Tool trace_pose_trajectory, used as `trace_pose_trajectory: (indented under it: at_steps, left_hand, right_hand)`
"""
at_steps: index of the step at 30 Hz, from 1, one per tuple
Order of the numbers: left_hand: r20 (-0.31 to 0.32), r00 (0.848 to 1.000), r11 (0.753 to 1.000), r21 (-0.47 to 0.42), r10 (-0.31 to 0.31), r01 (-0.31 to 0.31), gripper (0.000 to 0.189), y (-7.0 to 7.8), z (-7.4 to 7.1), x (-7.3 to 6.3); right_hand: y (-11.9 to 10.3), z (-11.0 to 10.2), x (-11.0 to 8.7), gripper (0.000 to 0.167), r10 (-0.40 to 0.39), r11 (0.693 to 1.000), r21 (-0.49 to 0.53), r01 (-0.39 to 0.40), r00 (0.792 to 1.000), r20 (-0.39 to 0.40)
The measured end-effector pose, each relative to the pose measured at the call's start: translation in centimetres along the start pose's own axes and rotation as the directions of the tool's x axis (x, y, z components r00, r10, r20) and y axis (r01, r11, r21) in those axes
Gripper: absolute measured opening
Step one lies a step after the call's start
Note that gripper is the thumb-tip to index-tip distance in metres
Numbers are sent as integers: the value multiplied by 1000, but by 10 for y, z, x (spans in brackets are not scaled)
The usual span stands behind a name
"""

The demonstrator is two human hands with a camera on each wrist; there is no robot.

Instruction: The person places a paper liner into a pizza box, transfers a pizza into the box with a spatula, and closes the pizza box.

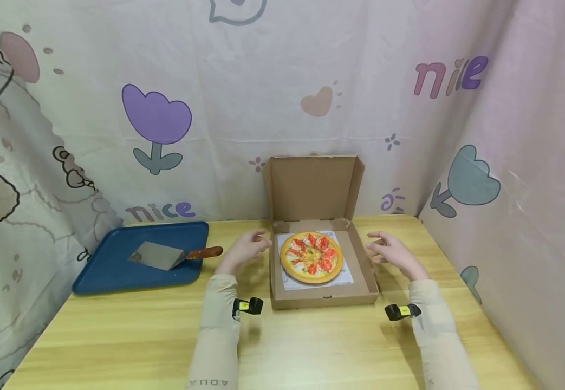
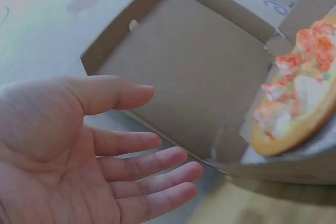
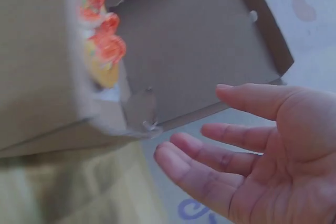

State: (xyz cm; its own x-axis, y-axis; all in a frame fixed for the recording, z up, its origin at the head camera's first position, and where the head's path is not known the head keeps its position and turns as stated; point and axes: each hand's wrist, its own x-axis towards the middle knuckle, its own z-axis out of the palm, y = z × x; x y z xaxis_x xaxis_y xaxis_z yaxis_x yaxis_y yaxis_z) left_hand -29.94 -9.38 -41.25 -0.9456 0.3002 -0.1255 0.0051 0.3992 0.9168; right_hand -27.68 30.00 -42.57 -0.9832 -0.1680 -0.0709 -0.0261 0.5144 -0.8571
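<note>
An uncovered cardboard pizza box (image 1: 326, 300) stands on the table with its lid (image 1: 313, 189) raised at the back. In it a round pizza (image 1: 311, 257) with red and white toppings lies on a printed paper sheet (image 1: 345, 276). My left hand (image 1: 249, 247) hovers just off the box's left side, fingers spread and loosely extended, holding nothing. Opposite it, my right hand (image 1: 391, 250) is beside the box's right wall, its fingers relaxed and free. Both palms face the box, as the left wrist view shows with the lid (image 2: 189, 66) beyond the fingertips.
To the left lies a blue tray (image 1: 102, 271) with a pizza server (image 1: 160, 254) on it; its wooden handle (image 1: 206, 252) sticks out past the tray's right edge. A patterned curtain (image 1: 233, 108) hangs close behind the wooden table (image 1: 126, 336) and along its sides.
</note>
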Motion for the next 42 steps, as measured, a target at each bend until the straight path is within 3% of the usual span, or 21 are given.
trace_pose_trajectory:
  at_steps: [8, 15, 26, 31, 38, 42]
  left_hand:
    - [-105, 994, 977, 212, 32, -9, 63, 46, -21, 2]
    - [-166, 985, 958, 287, 53, -3, 62, 74, -38, 18]
    - [-226, 970, 912, 409, 84, 17, 68, 88, -54, 63]
    - [-262, 961, 911, 410, 87, 30, 66, 95, -54, 78]
    - [-312, 944, 904, 427, 111, 35, 57, 103, -49, 96]
    - [-354, 926, 903, 427, 131, 35, 48, 105, -45, 105]
  right_hand:
    - [-29, -21, 9, 61, -72, 996, -47, 69, 995, -70]
    - [-53, -37, 29, 63, -79, 984, -172, 53, 986, -146]
    - [-87, -56, 74, 73, -93, 954, -301, 15, 964, -248]
    - [-97, -60, 90, 74, -99, 931, -366, -9, 957, -274]
    - [-107, -59, 108, 76, -67, 927, -373, -41, 960, -271]
    - [-109, -55, 116, 73, -53, 928, -368, -59, 956, -288]
